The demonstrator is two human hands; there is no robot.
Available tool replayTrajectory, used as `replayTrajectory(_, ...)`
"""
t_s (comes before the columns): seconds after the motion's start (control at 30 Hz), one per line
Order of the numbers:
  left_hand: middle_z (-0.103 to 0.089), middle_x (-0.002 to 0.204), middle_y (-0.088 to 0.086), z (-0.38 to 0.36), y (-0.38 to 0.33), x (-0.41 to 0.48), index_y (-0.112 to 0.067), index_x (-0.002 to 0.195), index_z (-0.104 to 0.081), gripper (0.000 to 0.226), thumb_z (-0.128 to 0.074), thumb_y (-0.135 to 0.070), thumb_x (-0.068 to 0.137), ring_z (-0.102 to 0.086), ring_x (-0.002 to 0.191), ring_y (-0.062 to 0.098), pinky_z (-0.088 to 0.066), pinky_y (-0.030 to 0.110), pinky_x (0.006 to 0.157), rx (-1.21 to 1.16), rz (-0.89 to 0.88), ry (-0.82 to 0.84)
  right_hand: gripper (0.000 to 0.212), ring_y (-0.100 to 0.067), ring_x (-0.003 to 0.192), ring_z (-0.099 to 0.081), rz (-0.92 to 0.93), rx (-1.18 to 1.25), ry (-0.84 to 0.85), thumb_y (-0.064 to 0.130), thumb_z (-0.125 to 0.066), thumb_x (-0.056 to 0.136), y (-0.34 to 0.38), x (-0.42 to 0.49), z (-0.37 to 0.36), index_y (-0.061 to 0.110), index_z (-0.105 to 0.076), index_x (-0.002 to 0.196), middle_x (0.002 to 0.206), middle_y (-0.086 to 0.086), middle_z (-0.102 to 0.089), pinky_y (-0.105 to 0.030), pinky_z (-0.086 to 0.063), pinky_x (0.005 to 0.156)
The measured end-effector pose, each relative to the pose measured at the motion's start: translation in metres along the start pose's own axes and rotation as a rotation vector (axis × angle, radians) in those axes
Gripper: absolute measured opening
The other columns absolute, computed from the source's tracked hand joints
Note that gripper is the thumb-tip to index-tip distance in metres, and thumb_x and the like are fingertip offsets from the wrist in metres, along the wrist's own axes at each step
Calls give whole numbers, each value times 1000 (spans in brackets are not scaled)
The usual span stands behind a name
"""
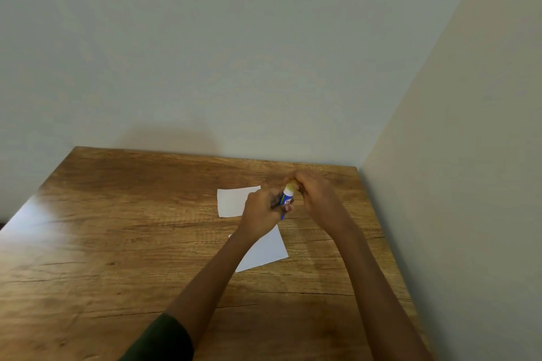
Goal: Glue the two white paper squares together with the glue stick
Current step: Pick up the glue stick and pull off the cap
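Scanning from the left of the frame, I see a wide stretch of the brown wood-grain table (117,243) with a glare patch at its left edge. At the bottom, a dark green sleeve (164,340) ends above the left forearm.

Right of centre lie the two white paper squares, apart from each other. The far square (231,202) is flat and partly hidden by the left hand (261,214). The near square (268,249) sits skewed under the left wrist.

That left hand is curled round the barrel of the blue-and-white glue stick (286,198) and holds it tilted above the gap between the squares. The right hand (313,193) has its fingers closed over the stick's yellow cap (292,184).

I judge the step to be uncapping, as no glue shows on either sheet. The next move calls for a steady barrel while the cap is pulled or twisted off. After that the stick should come down on one square while a finger pins that sheet.

On the right, the table edge meets the pale wall (469,184) near the right hand, so I would set the cap down leftward.
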State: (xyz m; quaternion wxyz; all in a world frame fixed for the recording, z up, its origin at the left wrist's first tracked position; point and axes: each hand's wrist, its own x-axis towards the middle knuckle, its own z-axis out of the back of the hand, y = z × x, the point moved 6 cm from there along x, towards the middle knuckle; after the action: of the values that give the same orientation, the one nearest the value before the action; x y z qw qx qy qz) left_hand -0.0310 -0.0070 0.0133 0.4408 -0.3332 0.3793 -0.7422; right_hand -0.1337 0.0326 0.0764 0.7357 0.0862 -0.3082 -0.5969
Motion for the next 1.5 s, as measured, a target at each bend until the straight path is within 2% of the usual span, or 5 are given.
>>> replayTrajectory(0.13,-70,94,10,10,9,-1,-5,104,-67,31,-70,-26,81,-55,77,12,-37,14,64,18,66,-61,23,-13,85,-55,-46,-37,-124,-4,-49,87,-20,1,12,7,-62,104,94,2,-59,-19,-44,73)
replayTrajectory(0.93,-71,89,8,31,29,-20,-3,102,-70,37,-75,-28,75,-57,74,10,-39,13,65,-222,237,-293,24,-26,102,-54,-282,-348,-52,16,-57,89,-94,-20,-29,8,-57,112,115,-11,-61,-34,-46,81)
replayTrajectory(1.07,-63,65,2,28,32,-18,-7,85,-71,25,-77,-28,73,-55,66,8,-43,24,68,-416,342,-300,33,-21,110,-52,-286,-84,-131,24,-61,88,-66,-27,-37,10,-57,117,120,-6,-60,-32,-42,90)
replayTrajectory(1.3,-72,95,2,23,36,-21,-12,98,-72,32,-74,-33,75,-63,90,14,-44,30,80,-710,525,-336,23,0,74,-59,-382,414,-119,28,-68,84,-18,-30,-54,14,-61,101,81,17,-61,-10,-46,61)
replayTrajectory(1.5,-73,87,1,26,33,-19,-18,83,-73,14,-73,-31,76,-65,93,16,-50,32,88,-732,478,-316,11,-14,69,-57,-384,396,-179,23,-62,89,-13,-25,-61,12,-62,92,79,1,-64,-25,-45,61)
